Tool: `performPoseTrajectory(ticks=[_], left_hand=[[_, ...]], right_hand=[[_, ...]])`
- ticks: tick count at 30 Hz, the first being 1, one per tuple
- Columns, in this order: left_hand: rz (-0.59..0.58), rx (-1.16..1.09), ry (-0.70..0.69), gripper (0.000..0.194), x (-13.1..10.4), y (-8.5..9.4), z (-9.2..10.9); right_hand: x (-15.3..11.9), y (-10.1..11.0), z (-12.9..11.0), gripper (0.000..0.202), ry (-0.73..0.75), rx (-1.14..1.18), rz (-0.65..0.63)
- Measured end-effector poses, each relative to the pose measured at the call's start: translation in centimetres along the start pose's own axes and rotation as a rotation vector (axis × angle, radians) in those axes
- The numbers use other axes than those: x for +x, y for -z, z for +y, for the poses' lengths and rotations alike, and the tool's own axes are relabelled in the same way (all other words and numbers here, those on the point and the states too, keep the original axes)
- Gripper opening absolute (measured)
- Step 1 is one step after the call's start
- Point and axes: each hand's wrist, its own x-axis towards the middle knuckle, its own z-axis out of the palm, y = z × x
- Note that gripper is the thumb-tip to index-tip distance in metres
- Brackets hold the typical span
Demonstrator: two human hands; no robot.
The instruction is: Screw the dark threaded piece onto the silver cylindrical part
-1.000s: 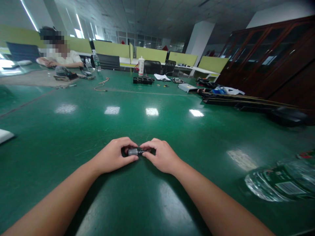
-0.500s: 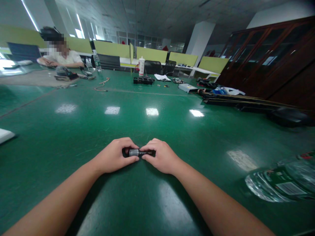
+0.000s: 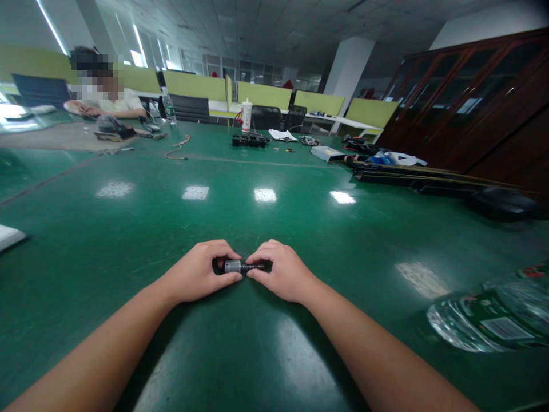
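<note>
Currently, grey cylinder (image 3: 233, 266) and dark shaft (image 3: 254, 267) lie end-to-end, long axis left-right; left hand (image 3: 198, 272) pinches cylinder; right hand (image 3: 286, 274) flanks shaft, contact unclear.

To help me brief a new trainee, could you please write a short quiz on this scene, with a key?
1. Multiple choice: which thing is between the thumb and fingers of the left hand?
A) a white cup
B) a silver cylinder
C) a sheet of paper

2. True or false: the near plastic bottle is to the right of the right hand.

3. Fill in the missing word: the table under the hands is coloured ____.

Key:
1. B
2. True
3. green
</note>
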Motion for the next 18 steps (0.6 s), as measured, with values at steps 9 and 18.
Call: performPoseTrajectory(ticks=[9,18], left_hand=[[-0.007,0.01,-0.001,0.022,0.0,0.03,-0.16],[0.005,0.024,-0.007,0.024,-0.07,0.17,-0.23]], right_hand=[[-0.03,-0.06,0.32,0.011,0.004,-0.014,0.017],[-0.07,0.07,0.46,0.011,-0.014,-0.025,0.021]])
